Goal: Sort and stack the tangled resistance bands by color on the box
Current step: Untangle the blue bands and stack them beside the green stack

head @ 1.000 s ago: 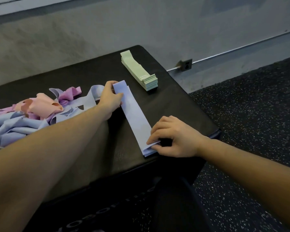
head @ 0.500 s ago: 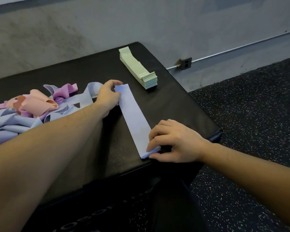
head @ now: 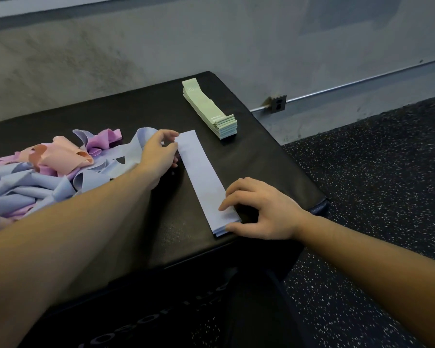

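Observation:
A flat stack of pale blue bands (head: 203, 178) lies lengthwise on the black box (head: 259, 156). My left hand (head: 158, 156) pinches the stack's far end between thumb and fingers. At the near end my right hand (head: 261, 209) has its fingertips on top and its thumb against the end edge. A neat stack of green bands (head: 209, 109) sits further back on the box. On the left lies a tangled heap of pale blue, pink and purple bands (head: 43, 177).
The box's right edge (head: 319, 204) and front edge drop to speckled dark floor (head: 387, 197). A grey wall with a metal conduit and outlet (head: 278, 104) runs behind the box.
The top blue band's far end has been laid flat on the stack. Both hands have stayed at the two ends with small finger shifts.

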The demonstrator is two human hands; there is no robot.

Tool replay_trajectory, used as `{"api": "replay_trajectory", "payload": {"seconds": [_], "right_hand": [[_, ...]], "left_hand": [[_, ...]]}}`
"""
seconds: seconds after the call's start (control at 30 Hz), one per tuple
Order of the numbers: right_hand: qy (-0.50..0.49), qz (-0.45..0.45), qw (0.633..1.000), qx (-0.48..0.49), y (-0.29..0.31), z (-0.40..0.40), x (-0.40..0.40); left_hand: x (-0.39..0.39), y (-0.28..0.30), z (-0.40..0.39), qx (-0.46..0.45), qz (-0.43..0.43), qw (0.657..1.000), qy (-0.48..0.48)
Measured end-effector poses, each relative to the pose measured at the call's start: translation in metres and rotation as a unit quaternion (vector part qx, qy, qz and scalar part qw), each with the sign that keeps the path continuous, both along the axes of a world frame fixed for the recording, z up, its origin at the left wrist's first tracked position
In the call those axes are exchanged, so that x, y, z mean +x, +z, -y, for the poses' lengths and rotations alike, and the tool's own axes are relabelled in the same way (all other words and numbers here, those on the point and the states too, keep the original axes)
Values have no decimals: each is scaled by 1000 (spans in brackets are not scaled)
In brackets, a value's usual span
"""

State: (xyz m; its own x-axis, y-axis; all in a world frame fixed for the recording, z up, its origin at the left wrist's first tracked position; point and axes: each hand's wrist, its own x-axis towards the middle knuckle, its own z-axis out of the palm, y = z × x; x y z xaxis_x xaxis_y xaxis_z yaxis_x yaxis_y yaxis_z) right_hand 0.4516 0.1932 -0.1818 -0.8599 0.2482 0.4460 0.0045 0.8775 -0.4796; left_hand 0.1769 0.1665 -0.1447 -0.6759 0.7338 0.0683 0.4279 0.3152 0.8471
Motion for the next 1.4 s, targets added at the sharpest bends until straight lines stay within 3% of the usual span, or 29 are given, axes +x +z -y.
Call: {"api": "replay_trajectory", "payload": {"seconds": [0.4,0.53,0.67,1.0,1.4], "right_hand": [[-91,14,968,-232,13,3,-7],[-120,27,954,-274,28,11,-15],[-125,29,955,-266,39,28,-33],[-100,102,975,-172,58,50,-104],[-103,161,978,-78,72,43,-208]], "left_hand": [[-31,15,125,8,-192,977,-97],[-53,25,157,-10,-330,936,-125],[-74,29,182,-50,-407,901,-143],[-124,-15,201,-138,-358,920,-86],[-129,-35,200,-122,-371,917,-81]]}}
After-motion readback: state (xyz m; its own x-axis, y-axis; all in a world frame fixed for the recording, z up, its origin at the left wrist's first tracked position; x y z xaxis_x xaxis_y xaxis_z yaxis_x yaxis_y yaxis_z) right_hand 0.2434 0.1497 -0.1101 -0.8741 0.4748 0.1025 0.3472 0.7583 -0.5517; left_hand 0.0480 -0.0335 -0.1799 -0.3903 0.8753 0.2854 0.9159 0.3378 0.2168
